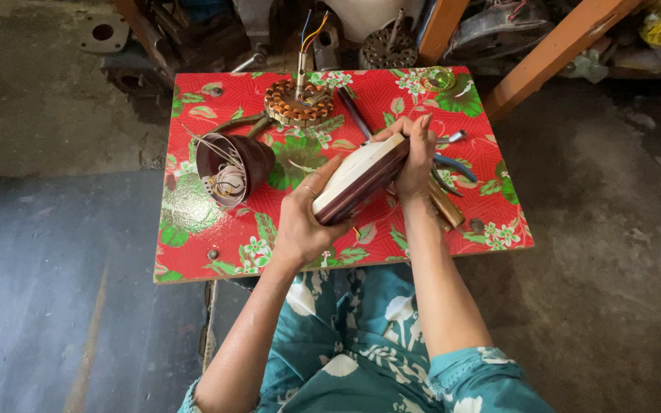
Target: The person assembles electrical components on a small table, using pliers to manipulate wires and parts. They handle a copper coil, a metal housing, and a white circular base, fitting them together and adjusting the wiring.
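Observation:
Both of my hands hold a round cream and dark-brown motor housing (357, 177) on its edge above a small table with a red flowered cover (216, 229). My left hand (305, 222) grips its lower left side. My right hand (413, 153) wraps over its upper right rim. To the left lies a brown bell-shaped cover (245, 162) with white wires coiled inside. A copper-wound stator (297, 102) with a shaft and coloured wires sits at the table's far edge.
Pliers with blue handles (453, 164) and a brass-coloured part (447, 206) lie right of my hands. A green glass piece (439, 78) rests at the far right corner. Orange wooden legs (552, 53) and metal motor parts (388, 47) crowd the ground beyond.

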